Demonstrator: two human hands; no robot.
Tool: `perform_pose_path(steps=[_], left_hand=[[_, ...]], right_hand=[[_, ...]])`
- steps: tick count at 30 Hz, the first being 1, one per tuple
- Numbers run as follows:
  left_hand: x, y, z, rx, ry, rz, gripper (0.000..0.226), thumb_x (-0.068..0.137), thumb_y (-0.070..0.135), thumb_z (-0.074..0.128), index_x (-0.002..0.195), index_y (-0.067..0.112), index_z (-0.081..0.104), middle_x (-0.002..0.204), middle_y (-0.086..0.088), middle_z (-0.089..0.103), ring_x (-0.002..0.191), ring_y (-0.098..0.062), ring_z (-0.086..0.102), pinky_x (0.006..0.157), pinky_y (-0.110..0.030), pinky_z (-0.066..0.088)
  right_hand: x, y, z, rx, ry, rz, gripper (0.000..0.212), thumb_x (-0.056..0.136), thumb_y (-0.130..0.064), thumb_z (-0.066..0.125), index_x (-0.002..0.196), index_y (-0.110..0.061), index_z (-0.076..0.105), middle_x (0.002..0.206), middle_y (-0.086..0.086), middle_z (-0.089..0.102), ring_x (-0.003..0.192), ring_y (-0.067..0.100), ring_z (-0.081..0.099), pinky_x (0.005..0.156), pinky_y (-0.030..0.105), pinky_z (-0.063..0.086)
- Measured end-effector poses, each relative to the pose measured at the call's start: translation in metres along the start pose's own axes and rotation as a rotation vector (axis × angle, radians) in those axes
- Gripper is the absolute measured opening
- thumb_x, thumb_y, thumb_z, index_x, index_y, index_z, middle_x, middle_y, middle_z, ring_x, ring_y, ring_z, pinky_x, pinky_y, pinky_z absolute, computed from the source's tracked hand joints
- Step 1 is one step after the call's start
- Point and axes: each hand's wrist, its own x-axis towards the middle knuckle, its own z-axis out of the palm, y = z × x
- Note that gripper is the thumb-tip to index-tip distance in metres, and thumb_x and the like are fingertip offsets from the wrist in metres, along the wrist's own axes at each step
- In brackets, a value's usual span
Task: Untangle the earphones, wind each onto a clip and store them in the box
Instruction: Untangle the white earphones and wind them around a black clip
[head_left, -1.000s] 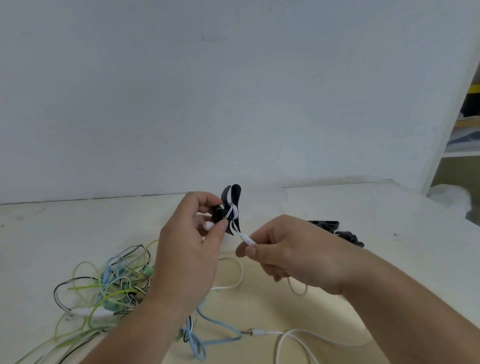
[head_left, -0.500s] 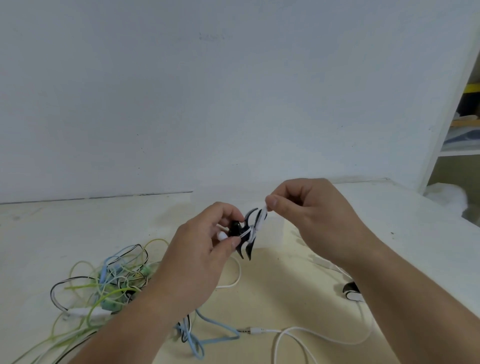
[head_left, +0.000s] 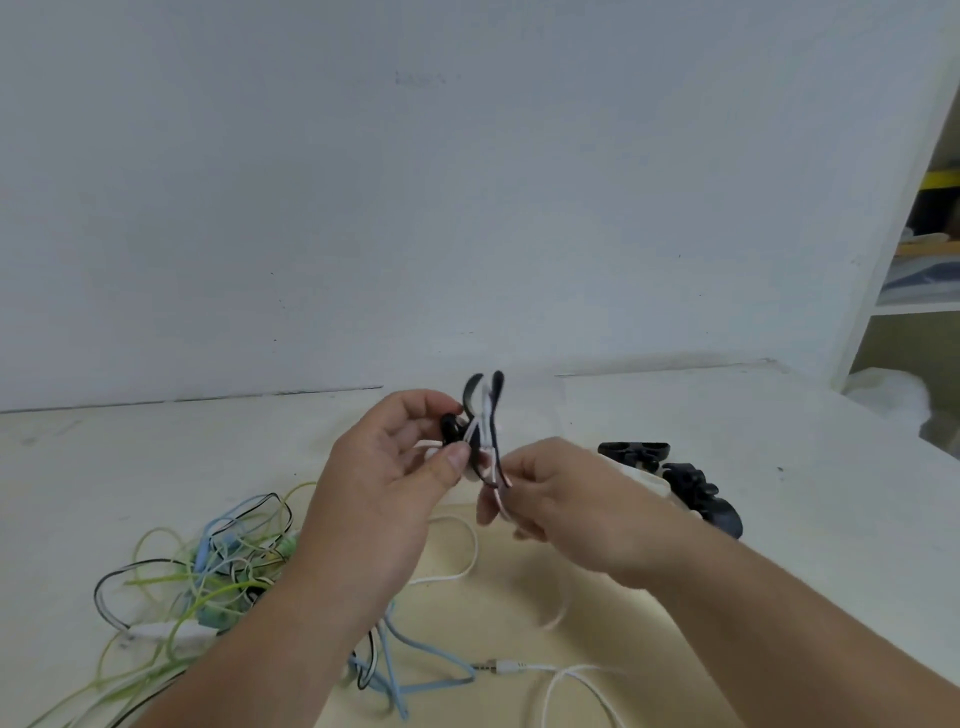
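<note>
Winding has gone on by another turn: half a second ago the right hand (head_left: 566, 499) was above the clip (head_left: 496, 395), carrying the white cable (head_left: 474, 545) over its top. Now it sits below and to the right, thumb and forefinger pinching the cable taut. The left hand (head_left: 395, 483) grips the clip by its round end, prongs up, above the table. Much cable lies slack down to the plug, so several turns probably remain. A tangle (head_left: 208, 571) of other earphones waits at the left; no box is in view.

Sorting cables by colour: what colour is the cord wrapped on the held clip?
White cord on a black clip; head view.
</note>
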Motion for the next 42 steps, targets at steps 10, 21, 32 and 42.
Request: perform_pose_path(steps=[10,21,32,42], left_hand=[[0.001,0.001,-0.003,-0.007,0.113,-0.054,0.022,0.091,-0.004,0.063,0.100,0.015,0.066,0.091,-0.002,0.075,0.078,-0.018,0.074,0.077,-0.031,0.055],[0.003,0.000,-0.005,-0.001,0.149,-0.053,0.020,0.090,-0.002,0.064,0.101,0.015,0.066,0.091,-0.002,0.076,0.081,-0.022,0.072,0.085,-0.042,0.058],[0.003,-0.004,-0.004,-0.076,0.090,-0.137,0.018,0.090,-0.003,0.064,0.102,0.010,0.067,0.089,-0.009,0.075,0.076,-0.023,0.072,0.082,-0.040,0.059],[0.004,-0.001,-0.007,-0.076,0.100,-0.100,0.020,0.090,-0.002,0.064,0.099,0.015,0.068,0.090,-0.007,0.076,0.084,-0.032,0.073,0.074,-0.035,0.055]], right_hand=[[-0.007,-0.014,0.003,0.175,-0.071,0.110,0.030,0.090,-0.004,0.050,0.072,-0.010,0.073,0.069,0.006,0.061,0.065,0.019,0.054,0.071,0.034,0.049],[-0.005,-0.021,-0.009,0.690,0.036,0.338,0.037,0.090,0.006,0.031,0.100,0.004,0.066,0.083,0.025,0.074,0.065,0.032,0.071,0.079,0.043,0.058],[0.000,-0.015,-0.029,0.943,0.298,0.356,0.053,0.078,0.017,0.026,0.116,0.000,0.060,0.088,0.023,0.073,0.059,0.033,0.070,0.061,0.039,0.058],[-0.005,-0.010,-0.044,-0.006,0.641,0.084,0.054,0.076,0.016,0.039,0.093,-0.022,0.074,0.087,0.000,0.071,0.079,0.015,0.066,0.082,0.036,0.057]])
